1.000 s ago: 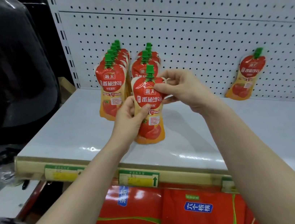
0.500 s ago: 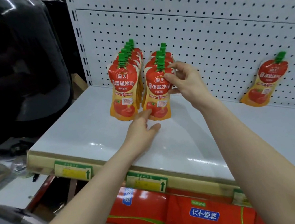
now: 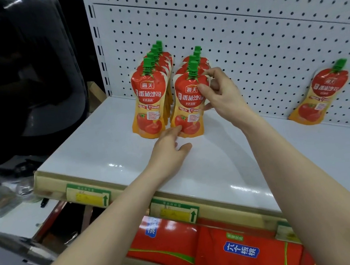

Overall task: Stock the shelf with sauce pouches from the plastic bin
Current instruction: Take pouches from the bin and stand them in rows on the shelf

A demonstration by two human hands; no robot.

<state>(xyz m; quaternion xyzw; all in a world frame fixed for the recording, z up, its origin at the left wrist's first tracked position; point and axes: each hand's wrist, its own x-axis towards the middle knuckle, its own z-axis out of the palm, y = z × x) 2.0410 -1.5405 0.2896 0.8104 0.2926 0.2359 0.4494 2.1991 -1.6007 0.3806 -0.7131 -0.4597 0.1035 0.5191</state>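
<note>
From the head camera, looking down: a white shelf (image 3: 109,150) backed by a white pegboard wall (image 3: 246,39) holds two rows of red-and-orange sauce pouches with green caps, standing upright one behind another. The left row (image 3: 152,90) stands just beside the right row (image 3: 192,73).

The front pouch (image 3: 188,105) of the right row stands upright on the shelf. The person's right hand (image 3: 220,94) pinches its upper right edge between thumb and forefinger, the other fingers loosely curled. The left hand (image 3: 169,146) lies low on the shelf with fingers spread and relaxed, holding nothing; its fingertips touch, or very nearly touch, the bottom of that pouch.

Well apart to the right, a single pouch (image 3: 319,94) leans tilted against the pegboard.

Along the shelf's front lip sit green-and-yellow price labels (image 3: 88,195). Red packets (image 3: 242,251) fill the shelf beneath. A large dark rounded object (image 3: 15,71) stands at left. The plastic bin is out of view.
</note>
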